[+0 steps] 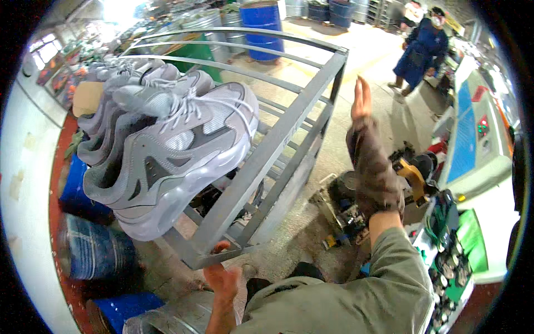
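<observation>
Here, a grey metal rack (261,150) is gripped at its near bottom corner by the left hand (222,278), fingers curled around the frame. A row of grey sneakers (167,161) is seen on the rack's left side. The right hand (370,161), wearing a brown fingerless glove, is raised clear of the rack, fingers straight and pressed together, holding nothing.

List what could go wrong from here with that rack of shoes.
1. Only the left hand grips the grey metal rack at its near corner; the right hand is raised clear, so the rack may tip or swing.
2. The grey sneakers sit crowded at the rack's left edge and might slide off onto the blue drums below.
</observation>
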Available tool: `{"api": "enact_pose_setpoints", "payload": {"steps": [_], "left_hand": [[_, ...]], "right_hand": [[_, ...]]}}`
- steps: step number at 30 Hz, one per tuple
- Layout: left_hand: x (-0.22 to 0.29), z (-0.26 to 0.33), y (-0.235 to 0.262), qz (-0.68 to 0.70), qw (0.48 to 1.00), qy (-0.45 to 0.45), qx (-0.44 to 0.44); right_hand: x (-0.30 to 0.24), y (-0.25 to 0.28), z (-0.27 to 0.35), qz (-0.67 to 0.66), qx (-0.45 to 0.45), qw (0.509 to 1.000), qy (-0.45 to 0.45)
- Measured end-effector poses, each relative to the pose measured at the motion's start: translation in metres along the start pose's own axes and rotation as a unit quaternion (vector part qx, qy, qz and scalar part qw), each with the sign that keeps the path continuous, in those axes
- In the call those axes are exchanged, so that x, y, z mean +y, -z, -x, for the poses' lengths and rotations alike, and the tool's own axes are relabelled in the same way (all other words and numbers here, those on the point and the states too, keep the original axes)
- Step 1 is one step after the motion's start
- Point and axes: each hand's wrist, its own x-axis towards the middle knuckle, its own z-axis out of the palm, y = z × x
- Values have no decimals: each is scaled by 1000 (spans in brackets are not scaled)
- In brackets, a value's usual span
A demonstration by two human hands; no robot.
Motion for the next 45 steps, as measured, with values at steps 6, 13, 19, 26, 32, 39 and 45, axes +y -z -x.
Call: {"api": "enact_pose_setpoints", "payload": {"steps": [6,13,19,26,32,39,45], "left_hand": [[-69,15,17,88,973,-38,212],[-76,53,94,-250,943,-163,145],[-34,117,197,-140,962,-61,226],[-12,197,298,-294,900,-29,320],[-5,211,342,-178,905,-21,386],[-1,255,395,-98,899,-15,426],[-19,243,453,27,909,-38,414]], "right_hand": [[66,-32,-55,-191,-106,954,-207],[-12,17,12,-80,-228,957,-161],[-116,95,113,-110,-291,939,-144],[-218,164,214,-87,-269,940,-193],[-251,203,265,-118,-293,936,-156],[-299,209,303,-149,-238,936,-215],[-331,201,323,-155,-211,926,-273]]}}
